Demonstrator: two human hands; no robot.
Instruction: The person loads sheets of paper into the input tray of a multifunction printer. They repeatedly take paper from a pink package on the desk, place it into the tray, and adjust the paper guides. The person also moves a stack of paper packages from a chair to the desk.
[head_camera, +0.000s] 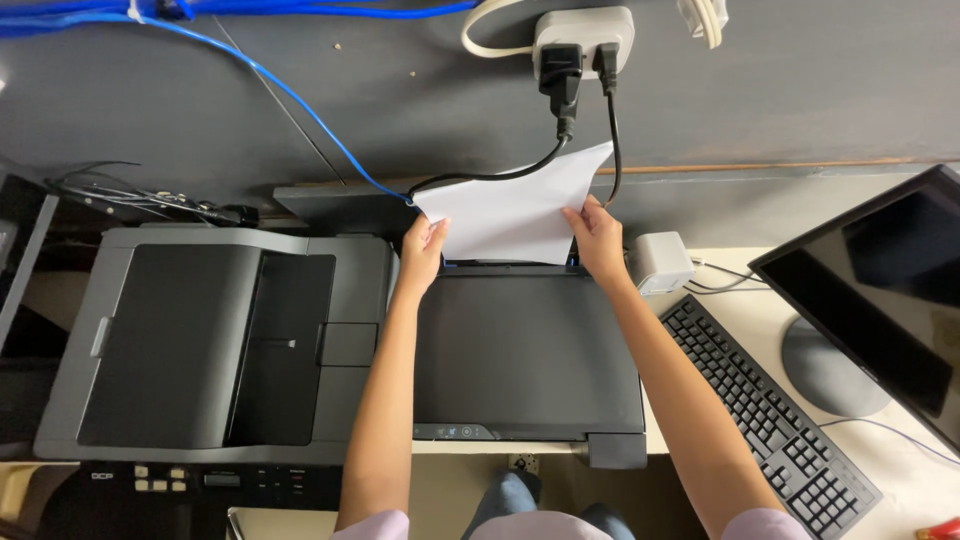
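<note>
Both of my hands hold a stack of white paper (512, 212) upright at the rear of a flat black printer (525, 350). My left hand (424, 250) grips the sheets' left edge and my right hand (598, 236) grips their right edge. The lower edge of the paper sits at the printer's back slot, between blue guides. The top of the sheets leans toward the dark wall.
A larger grey printer (215, 340) stands to the left. On the right are a black keyboard (770, 410), a dark monitor (880, 300) and a small white box (660, 262). A wall socket (583, 40) with black plugs and a blue cable (270, 80) are above.
</note>
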